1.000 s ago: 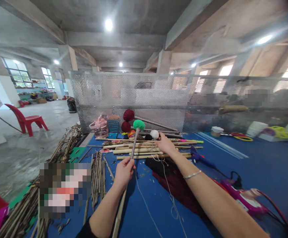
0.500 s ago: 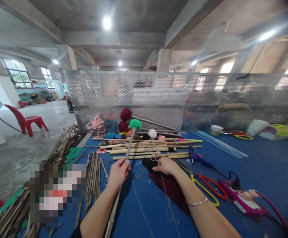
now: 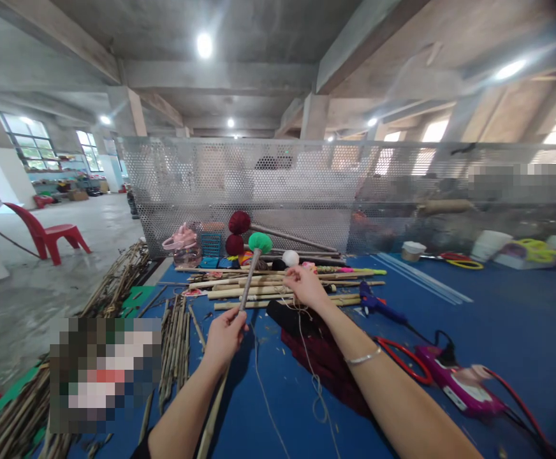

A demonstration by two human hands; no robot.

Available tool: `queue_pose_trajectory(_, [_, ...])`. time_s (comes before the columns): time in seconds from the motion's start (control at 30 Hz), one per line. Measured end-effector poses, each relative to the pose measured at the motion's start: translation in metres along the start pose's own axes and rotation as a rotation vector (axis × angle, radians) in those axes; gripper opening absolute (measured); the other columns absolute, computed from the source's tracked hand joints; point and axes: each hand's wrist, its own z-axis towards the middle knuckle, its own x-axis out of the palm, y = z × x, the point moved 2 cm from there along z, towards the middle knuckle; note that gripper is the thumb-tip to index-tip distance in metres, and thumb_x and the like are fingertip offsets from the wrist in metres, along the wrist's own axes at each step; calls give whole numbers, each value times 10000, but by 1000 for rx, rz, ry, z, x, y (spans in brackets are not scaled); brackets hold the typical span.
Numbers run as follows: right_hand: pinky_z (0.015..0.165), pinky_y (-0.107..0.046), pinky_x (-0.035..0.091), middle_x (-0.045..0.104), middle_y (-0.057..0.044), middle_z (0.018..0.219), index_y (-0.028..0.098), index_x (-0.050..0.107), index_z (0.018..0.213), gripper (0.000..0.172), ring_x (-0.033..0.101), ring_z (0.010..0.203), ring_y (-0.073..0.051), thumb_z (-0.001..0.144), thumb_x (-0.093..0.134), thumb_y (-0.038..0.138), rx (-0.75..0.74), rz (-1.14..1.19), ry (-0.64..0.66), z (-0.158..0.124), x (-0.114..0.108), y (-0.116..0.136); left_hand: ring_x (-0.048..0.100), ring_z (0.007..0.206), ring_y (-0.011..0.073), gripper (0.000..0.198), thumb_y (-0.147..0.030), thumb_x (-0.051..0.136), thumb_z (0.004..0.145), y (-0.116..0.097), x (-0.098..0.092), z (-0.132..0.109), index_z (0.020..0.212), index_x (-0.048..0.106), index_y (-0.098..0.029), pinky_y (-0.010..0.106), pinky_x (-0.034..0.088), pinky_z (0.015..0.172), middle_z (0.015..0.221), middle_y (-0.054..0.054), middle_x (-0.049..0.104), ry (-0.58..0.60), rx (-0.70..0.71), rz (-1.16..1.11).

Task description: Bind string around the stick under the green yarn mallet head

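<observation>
My left hand (image 3: 225, 335) is closed round the shaft of a mallet-like stick (image 3: 248, 284), which stands tilted with a round green head (image 3: 260, 243) at its upper end. A long light stick (image 3: 213, 417) runs down below that hand. To the right, my right hand (image 3: 305, 287) has its fingers pinched together over the bundle of sticks, with thin pale string (image 3: 312, 363) trailing from it down to the table in loose loops. Beneath the right forearm lies dark red cloth (image 3: 323, 366) with a black part (image 3: 292, 319). The fingertips of the right hand are small and partly hidden.
Pale sticks (image 3: 225, 295) lie across the blue table, near two dark red balls (image 3: 239, 222) and a white ball (image 3: 290, 258). A blue glue gun (image 3: 383, 307), red-handled scissors (image 3: 405, 360) and a purple power strip (image 3: 460, 382) are at right. Thin twigs (image 3: 173, 350) lie left. A perforated metal screen (image 3: 297, 191) stands behind.
My right hand has moved up and slightly left, toward the white ball, drawing the string along. The left hand keeps hold of the green-headed stick in nearly the same place.
</observation>
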Motion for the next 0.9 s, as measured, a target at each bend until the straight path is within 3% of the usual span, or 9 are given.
queue_pose_trajectory(0.07, [560,-220,380,576,-16,648,155,557,825,228,527,575,-123,766,468,356,4,-73,-99,8,-12,5,323,334,36,481,-435,599,622,0,-1,0,992,558,-131,152,205,300,514,-50,485,-20,-6,-13])
queue_pose_trajectory(0.13, [599,-245,387,590,-46,661,154,584,735,307,545,631,-152,767,457,432,37,-230,-77,8,-19,4,318,337,32,461,-423,603,620,0,-1,0,980,557,-139,148,199,301,522,-52,485,-29,-13,-31])
queue_pose_trajectory(0.33, [606,-283,406,626,-107,713,151,663,726,434,585,709,-216,703,498,552,213,-539,269,-20,2,-34,310,330,30,435,-428,595,626,2,-2,1,951,561,-139,151,208,297,524,-53,484,-10,-8,-47])
queue_pose_trajectory(0.4, [578,-276,405,629,-104,693,144,669,715,382,591,676,-214,685,542,503,240,-557,340,-26,14,-43,305,324,28,425,-435,592,625,2,-2,2,929,567,-138,151,203,294,519,-54,482,-7,1,-47])
queue_pose_trajectory(0.53, [526,-236,377,627,-74,610,141,649,609,101,586,598,-178,632,611,231,237,-495,395,-19,26,-41,308,322,28,397,-439,584,629,2,-1,2,892,571,-142,147,194,293,512,-54,481,-11,10,-51])
queue_pose_trajectory(0.63, [496,-218,361,608,-58,545,134,619,575,122,559,520,-142,664,549,180,200,-373,352,0,28,-25,309,319,27,362,-436,584,628,1,0,1,837,567,-141,150,202,293,508,-54,478,-19,18,-58])
queue_pose_trajectory(0.73, [501,-210,368,605,-38,572,137,602,675,183,532,497,-114,748,451,212,110,-144,180,27,26,-1,303,317,26,347,-433,582,631,0,1,0,816,562,-140,151,201,292,504,-56,472,-13,28,-66])
queue_pose_trajectory(0.83, [601,-242,397,620,-59,738,138,582,807,156,553,647,-145,708,525,243,83,-83,-6,45,23,19,304,322,28,365,-429,574,639,-3,1,0,860,561,-139,148,194,291,505,-57,467,-15,23,-74])
queue_pose_trajectory(0.9, [705,-283,393,601,-99,890,132,563,888,284,544,815,-192,616,615,199,78,-87,-104,43,23,28,301,324,27,375,-428,569,643,-3,1,0,875,560,-133,146,190,291,506,-56,463,-13,7,-68])
